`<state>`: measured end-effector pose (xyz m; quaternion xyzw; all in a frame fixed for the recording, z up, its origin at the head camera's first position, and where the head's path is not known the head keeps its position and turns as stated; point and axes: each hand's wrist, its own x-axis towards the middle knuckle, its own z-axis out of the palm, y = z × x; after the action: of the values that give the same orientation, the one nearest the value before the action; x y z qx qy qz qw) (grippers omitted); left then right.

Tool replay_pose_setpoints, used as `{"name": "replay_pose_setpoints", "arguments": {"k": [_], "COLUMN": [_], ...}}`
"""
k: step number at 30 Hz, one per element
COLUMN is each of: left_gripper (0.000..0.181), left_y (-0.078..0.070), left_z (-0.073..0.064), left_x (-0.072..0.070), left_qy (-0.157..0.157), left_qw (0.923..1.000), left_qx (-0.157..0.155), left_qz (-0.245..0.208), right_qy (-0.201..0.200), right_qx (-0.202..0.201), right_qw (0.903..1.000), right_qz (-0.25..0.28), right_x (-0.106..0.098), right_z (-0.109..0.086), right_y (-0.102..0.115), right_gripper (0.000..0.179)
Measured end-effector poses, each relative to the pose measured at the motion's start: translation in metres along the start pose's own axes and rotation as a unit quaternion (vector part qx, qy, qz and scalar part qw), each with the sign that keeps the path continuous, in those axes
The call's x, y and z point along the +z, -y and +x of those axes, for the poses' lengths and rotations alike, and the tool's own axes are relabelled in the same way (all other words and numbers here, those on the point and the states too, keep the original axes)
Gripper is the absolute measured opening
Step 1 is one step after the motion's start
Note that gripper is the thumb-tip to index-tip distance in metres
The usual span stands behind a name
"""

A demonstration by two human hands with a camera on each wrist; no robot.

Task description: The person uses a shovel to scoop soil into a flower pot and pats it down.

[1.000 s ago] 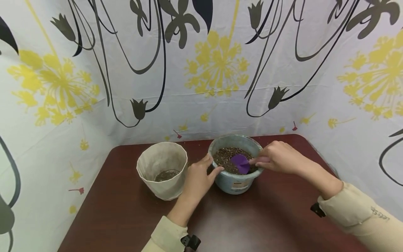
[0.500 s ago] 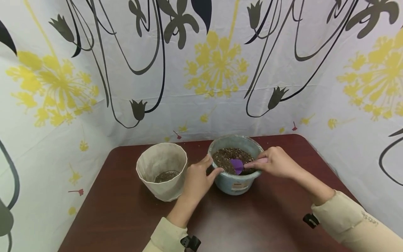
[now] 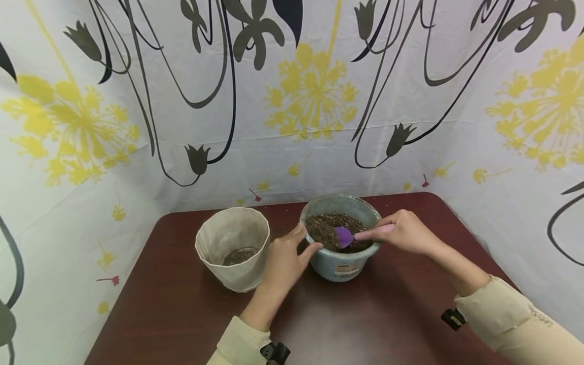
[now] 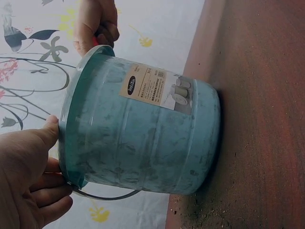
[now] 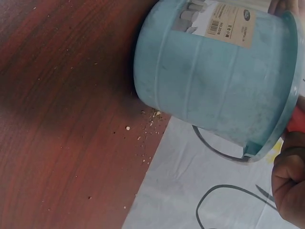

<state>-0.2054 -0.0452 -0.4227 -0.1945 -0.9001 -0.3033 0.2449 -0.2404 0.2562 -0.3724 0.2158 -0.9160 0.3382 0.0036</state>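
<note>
A blue-green bucket (image 3: 339, 266) with a paper label stands on the table, filled with dark soil (image 3: 330, 223). My right hand (image 3: 408, 233) grips the pink handle of a small trowel (image 3: 344, 236) over the bucket's right rim. Its purple blade lies partly sunk in the soil. My left hand (image 3: 285, 258) holds the bucket's rim at the left front, thumb and fingers spread along it. In the left wrist view the left thumb (image 4: 50, 129) presses the rim, with the fingers bent beside the wire handle (image 4: 107, 196).
Left of the bucket stands a white faceted pot (image 3: 232, 274) with a little soil (image 3: 239, 255) at its bottom. Soil crumbs (image 5: 152, 119) lie on the dark red table (image 3: 159, 304) by the bucket's base. Printed fabric (image 3: 255, 177) hangs behind and along both sides.
The purple blade has tipped and sunk lower into the soil, so less of it shows. My right hand has shifted slightly, while my left hand stays at the rim.
</note>
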Motion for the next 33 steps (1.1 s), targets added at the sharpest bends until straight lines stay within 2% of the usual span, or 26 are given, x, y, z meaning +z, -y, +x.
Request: {"name": "replay_pose_setpoints", "arguments": {"k": [9, 14, 18, 24, 33], "left_gripper": [0.057, 0.056, 0.055, 0.053, 0.053], "left_y": [0.0, 0.001, 0.002, 0.003, 0.003], "left_z": [0.0, 0.001, 0.001, 0.001, 0.001], "left_x": [0.0, 0.0, 0.001, 0.002, 0.002], "left_qy": [0.008, 0.003, -0.008, -0.012, -0.003], "left_qw": [1.0, 1.0, 0.9999, 0.9997, 0.9999], "left_qx": [-0.003, 0.0, 0.011, 0.019, 0.011], "left_qz": [-0.002, -0.003, -0.002, -0.001, 0.002], "right_qy": [-0.006, -0.005, -0.022, -0.034, -0.076], "right_qx": [0.055, 0.045, 0.046, 0.071, 0.059], "right_qw": [0.9981, 0.9978, 0.9972, 0.9957, 0.9949], "right_qz": [0.026, 0.048, 0.054, 0.049, 0.03], "right_x": [-0.007, -0.013, -0.016, -0.018, -0.014], "right_z": [-0.002, -0.007, -0.013, -0.019, -0.02], "right_y": [-0.002, -0.007, -0.011, -0.015, -0.019], "right_gripper": [0.014, 0.017, 0.019, 0.027, 0.027]}}
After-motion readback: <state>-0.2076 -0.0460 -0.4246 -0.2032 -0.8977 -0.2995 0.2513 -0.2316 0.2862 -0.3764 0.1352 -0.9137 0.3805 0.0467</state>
